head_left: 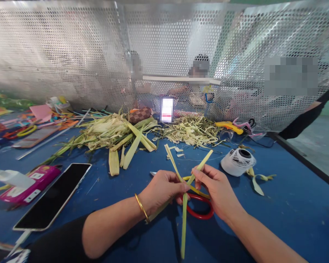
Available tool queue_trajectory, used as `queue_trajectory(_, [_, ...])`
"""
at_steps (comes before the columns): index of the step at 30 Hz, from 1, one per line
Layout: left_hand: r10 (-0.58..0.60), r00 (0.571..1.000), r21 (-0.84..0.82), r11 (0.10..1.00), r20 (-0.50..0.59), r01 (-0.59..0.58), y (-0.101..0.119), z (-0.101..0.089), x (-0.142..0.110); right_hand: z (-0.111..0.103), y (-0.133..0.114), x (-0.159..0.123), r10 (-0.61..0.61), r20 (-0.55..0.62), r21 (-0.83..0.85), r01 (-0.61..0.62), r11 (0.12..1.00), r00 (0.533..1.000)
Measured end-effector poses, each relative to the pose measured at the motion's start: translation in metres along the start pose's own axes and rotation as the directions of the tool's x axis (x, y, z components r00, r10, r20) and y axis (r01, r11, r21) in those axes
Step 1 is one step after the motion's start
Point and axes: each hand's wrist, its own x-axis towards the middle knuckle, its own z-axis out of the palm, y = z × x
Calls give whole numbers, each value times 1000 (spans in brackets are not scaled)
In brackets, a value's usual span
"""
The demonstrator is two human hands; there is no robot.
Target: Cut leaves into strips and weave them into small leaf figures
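My left hand (168,190), with a gold bangle at the wrist, pinches pale green leaf strips (184,223) where they cross. One strip hangs down toward me and another end sticks up to the left. Between the thumb and fingers of my right hand (213,184) is a strip end (204,160) that slants up to the right. Scissors (199,216) with red and yellow handles lie on the table beneath both hands, partly covered by them. Right of my right hand stands a spool of white thread (237,163).
A heap of dried leaves (106,131) and a pile of shredded strips (193,131) lie at the back before a perforated metal screen (164,40). At left are a phone (54,197) and a magenta power strip (30,184). People sit beyond the screen.
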Motion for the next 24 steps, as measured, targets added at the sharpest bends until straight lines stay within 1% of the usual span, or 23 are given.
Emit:
queue_trajectory(2, [-2,1000,-21,1000,11,3,0,1,0,-1,0,0,0,-4,7,0,1000,1000])
queue_trajectory(4, [-8,1000,-34,999,16,8,-1,1,0,-1,-1,0,39,11,34,-39,999,999])
queue_trajectory(6, [-6,1000,-42,999,14,7,-1,1,0,0,-1,-1,115,82,53,-119,991,990])
queue_trajectory(8, [7,1000,-35,999,20,-6,-2,0,0,2,0,-1,176,161,41,-185,982,971])
queue_trajectory(9, [15,1000,-27,1000,27,-14,-3,0,1,3,1,-2,192,190,27,-200,979,963])
queue_trajectory(11, [26,999,-19,1000,39,-25,-4,-1,2,5,3,-2,195,203,11,-201,979,959])
queue_trajectory(14, [30,999,-31,999,42,-29,-6,-1,3,4,4,-1,177,152,54,-187,981,972])
queue_trajectory(18, [28,999,-19,999,18,-28,-7,-1,3,-2,5,3,123,25,119,-125,985,992])
queue_trajectory(21, [32,999,-19,999,12,-31,-7,-1,3,-7,4,7,96,-51,157,-87,984,994])
queue_trajectory(24, [38,999,-15,999,4,-38,-7,-1,3,-11,2,11,102,-112,228,-74,971,988])
